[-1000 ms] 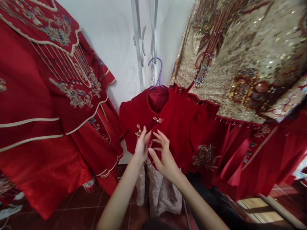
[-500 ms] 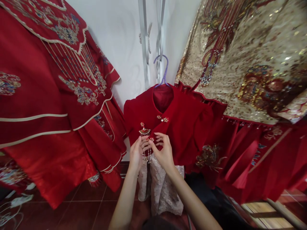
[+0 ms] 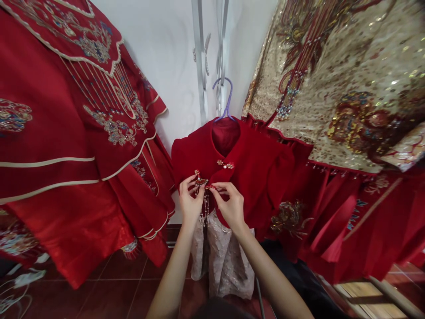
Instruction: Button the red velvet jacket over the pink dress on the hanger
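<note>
A red short-sleeved jacket (image 3: 255,159) hangs by its neck from a purple hanger (image 3: 228,99). A jewelled frog button (image 3: 226,165) joins its upper front. My left hand (image 3: 191,201) has its thumb and fingers closed at the left side of the lower frog button (image 3: 210,186), close under a fan-shaped tassel pendant (image 3: 201,182). From the right, my right hand (image 3: 231,206) pinches the same small button at the front edge. Fingertips hide much of the button, so whether it is fastened cannot be seen. Bead tassels (image 3: 205,215) dangle between my wrists.
Beaded red garments (image 3: 66,110) hang at the left, and a gold sequined garment (image 3: 318,88) at the right. Below the jacket is a pale shiny skirt (image 3: 229,266). A white metal rack (image 3: 199,57) stands behind. White cables (image 3: 16,292) lie low on the left.
Both hands have risen slightly toward the lower button. The left thumb and fingers have come together beside the pendant, and the right hand's fingers have closed on the button.
</note>
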`<act>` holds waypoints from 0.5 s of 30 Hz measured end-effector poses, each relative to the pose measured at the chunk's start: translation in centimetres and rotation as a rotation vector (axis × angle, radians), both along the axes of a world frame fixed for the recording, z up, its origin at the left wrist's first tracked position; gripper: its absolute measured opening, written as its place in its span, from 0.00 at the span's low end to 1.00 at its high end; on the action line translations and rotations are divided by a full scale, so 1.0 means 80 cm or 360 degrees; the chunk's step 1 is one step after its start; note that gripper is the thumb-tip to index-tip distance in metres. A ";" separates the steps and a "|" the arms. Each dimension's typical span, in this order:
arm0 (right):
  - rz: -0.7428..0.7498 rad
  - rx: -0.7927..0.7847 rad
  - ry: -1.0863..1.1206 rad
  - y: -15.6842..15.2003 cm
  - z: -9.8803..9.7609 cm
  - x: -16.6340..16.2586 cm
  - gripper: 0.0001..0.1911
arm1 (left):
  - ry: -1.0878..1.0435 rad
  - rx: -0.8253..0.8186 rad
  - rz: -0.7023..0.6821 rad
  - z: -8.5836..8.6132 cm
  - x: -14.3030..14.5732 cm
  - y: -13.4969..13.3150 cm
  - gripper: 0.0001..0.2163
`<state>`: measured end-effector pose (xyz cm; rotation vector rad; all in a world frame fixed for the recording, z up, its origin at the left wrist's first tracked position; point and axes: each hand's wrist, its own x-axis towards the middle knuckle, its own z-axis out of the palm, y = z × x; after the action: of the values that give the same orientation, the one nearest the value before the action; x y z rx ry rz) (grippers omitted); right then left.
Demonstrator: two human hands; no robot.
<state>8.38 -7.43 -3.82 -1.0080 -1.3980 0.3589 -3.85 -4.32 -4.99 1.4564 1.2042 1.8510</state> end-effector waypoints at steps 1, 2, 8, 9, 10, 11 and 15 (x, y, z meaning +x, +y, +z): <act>0.0006 0.0012 -0.0008 0.004 0.002 0.001 0.07 | 0.0008 -0.0014 -0.0018 -0.001 0.000 0.004 0.18; 0.0017 0.0024 -0.0013 0.008 0.005 0.001 0.07 | -0.0005 -0.0030 -0.0049 -0.002 0.000 0.008 0.17; 0.0110 0.0033 -0.0024 0.037 0.011 -0.001 0.07 | -0.0276 -0.0088 -0.0153 -0.006 0.000 0.022 0.14; 0.0131 0.0022 -0.0023 0.040 0.011 -0.002 0.07 | -0.0306 -0.0096 -0.0162 -0.006 -0.001 0.023 0.14; 0.0150 0.0015 -0.0016 0.042 0.010 -0.003 0.07 | -0.0326 -0.0101 -0.0171 -0.006 -0.002 0.024 0.14; 0.0168 0.0009 -0.0004 0.044 0.009 -0.004 0.07 | -0.0339 -0.0105 -0.0179 -0.005 -0.003 0.025 0.15; 0.0216 0.0004 0.0033 0.047 0.006 -0.008 0.07 | -0.0379 -0.0126 -0.0212 -0.002 -0.006 0.028 0.15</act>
<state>7.72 -3.64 -3.35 -0.9076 -1.4512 0.4665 -4.34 -2.10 -5.16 1.2041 1.0282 1.8058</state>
